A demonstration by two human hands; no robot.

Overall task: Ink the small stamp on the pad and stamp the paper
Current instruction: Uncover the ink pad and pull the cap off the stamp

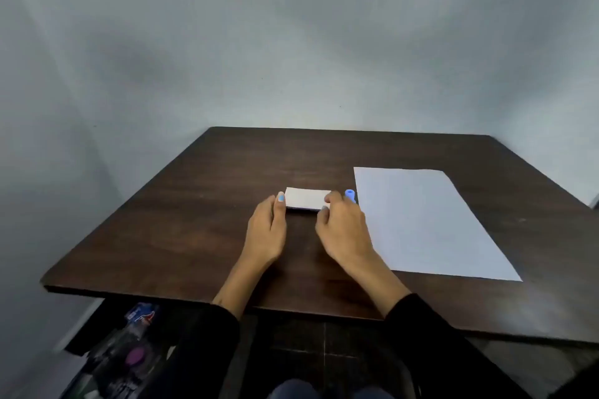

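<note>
A small white rectangular ink pad (306, 198) lies flat and closed near the middle of the dark wooden table (181, 223). My left hand (265, 230) presses its fingertips against the pad's left end. My right hand (343, 230) pinches the pad's right front corner. A small blue stamp (350, 195) stands just right of the pad, partly hidden behind my right fingers; nothing grips it. A white sheet of paper (424, 220) lies flat to the right, blank.
A grey wall rises right behind the table's far edge. Below the table's front left edge, on the floor, sits an open box of bottles and small items (129, 353). My knees show under the front edge.
</note>
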